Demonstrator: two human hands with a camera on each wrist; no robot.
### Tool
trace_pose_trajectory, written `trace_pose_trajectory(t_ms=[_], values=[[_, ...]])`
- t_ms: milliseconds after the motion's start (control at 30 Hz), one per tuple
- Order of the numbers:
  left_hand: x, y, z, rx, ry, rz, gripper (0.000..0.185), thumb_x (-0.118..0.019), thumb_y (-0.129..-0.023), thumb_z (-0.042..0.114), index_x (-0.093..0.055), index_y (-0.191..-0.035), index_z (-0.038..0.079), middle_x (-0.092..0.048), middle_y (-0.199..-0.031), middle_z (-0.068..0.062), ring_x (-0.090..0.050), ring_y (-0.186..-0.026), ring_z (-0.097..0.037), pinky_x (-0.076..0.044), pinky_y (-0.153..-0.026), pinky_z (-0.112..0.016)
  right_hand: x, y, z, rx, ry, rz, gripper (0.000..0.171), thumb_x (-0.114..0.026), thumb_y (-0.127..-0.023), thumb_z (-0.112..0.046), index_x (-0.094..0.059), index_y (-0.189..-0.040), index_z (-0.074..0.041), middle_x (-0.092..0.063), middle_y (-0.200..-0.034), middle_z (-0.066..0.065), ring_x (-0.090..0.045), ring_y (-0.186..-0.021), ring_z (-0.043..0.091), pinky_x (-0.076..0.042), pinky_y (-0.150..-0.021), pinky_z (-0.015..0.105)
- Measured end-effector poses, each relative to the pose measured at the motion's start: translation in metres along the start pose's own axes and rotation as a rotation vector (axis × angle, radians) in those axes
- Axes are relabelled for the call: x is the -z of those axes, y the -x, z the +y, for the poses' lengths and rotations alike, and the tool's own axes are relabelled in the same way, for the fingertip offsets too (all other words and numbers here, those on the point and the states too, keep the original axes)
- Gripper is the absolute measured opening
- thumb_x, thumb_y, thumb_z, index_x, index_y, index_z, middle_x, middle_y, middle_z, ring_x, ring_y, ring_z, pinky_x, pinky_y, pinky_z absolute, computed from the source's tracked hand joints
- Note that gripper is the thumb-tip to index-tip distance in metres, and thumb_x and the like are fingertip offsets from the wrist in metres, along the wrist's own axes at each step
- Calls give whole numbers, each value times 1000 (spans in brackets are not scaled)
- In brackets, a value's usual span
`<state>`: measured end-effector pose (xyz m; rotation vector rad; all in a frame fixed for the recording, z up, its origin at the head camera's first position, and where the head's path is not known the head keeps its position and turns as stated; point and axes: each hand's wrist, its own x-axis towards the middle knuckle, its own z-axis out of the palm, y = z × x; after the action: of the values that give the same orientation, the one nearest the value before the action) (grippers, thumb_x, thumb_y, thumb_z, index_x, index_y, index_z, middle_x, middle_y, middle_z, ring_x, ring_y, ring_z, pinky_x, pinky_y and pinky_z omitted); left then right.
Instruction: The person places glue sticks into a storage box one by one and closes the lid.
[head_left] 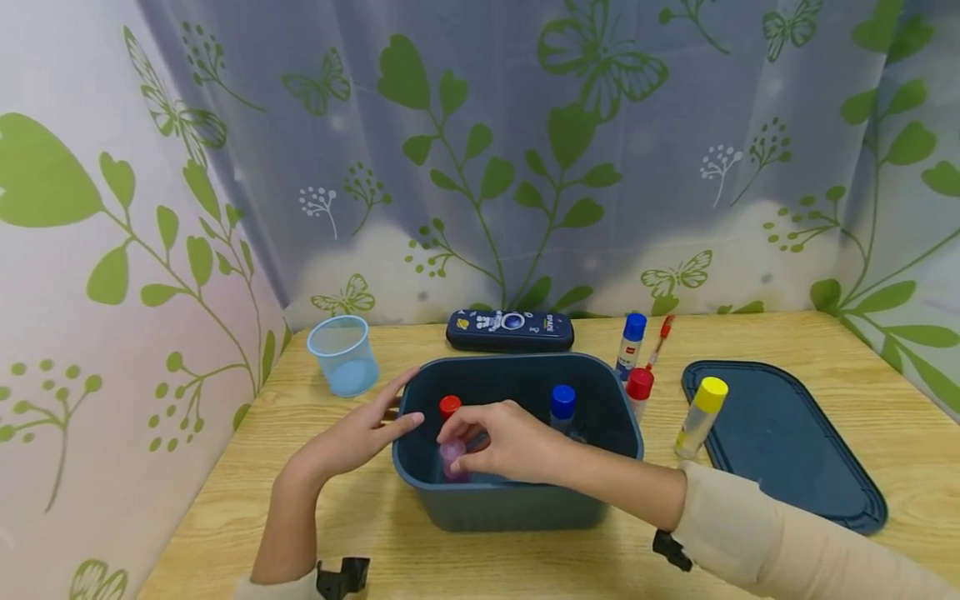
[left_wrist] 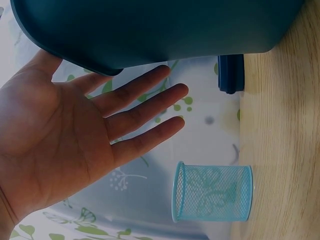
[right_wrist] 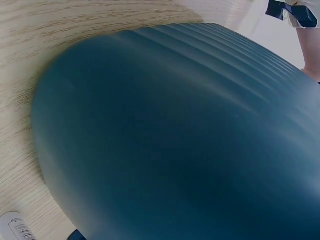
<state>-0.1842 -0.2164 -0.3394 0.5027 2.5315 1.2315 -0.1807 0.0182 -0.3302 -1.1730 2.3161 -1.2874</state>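
Note:
A dark teal bin [head_left: 525, 508] stands mid-table. My right hand [head_left: 459, 442] reaches into it, and its curled fingers pinch a pink bottle [head_left: 452, 460] low at the bin's left side. A red-capped bottle [head_left: 450, 407] and a blue-capped bottle [head_left: 562, 403] stand inside the bin. My left hand [head_left: 390, 418] rests with straight fingers against the bin's left rim. The left wrist view shows that hand's [left_wrist: 150, 107] palm flat and empty beside the bin wall [left_wrist: 150, 30]. The right wrist view shows only the bin's outer wall [right_wrist: 190, 140]; the right hand is hidden there.
Right of the bin stand a red-capped bottle [head_left: 640, 390], a blue-capped bottle [head_left: 632, 342] and a yellow-capped bottle [head_left: 699, 417], with a red pen [head_left: 660, 337] and the bin's lid [head_left: 780, 442]. A pencil case [head_left: 510, 331] lies behind, a blue mesh cup [head_left: 343, 356] at left.

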Motion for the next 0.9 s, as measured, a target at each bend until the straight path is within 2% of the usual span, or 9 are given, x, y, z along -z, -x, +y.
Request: trace_pose_trajectory(t_ms=[700, 900], values=[[1, -1, 0, -18, 14, -2, 65, -47, -95, 40, -12, -148, 23, -26, -145, -11, -34, -125, -34, -34, -95, -52, 1, 1, 0, -6, -53, -46, 21, -69, -82, -7, -64, -102, -5, -63, -95, -3, -58, -87, 7, -49, -76, 22], [0, 0, 1, -9, 20, -2, 67, -47, -95, 42, -12, -149, 23, -32, -141, -13, -36, -125, -32, -34, -95, -51, 6, 3, -2, -14, -72, -50, 21, -68, -84, -7, -64, -104, -5, -64, -98, -2, -59, -91, 10, -49, -77, 23]])
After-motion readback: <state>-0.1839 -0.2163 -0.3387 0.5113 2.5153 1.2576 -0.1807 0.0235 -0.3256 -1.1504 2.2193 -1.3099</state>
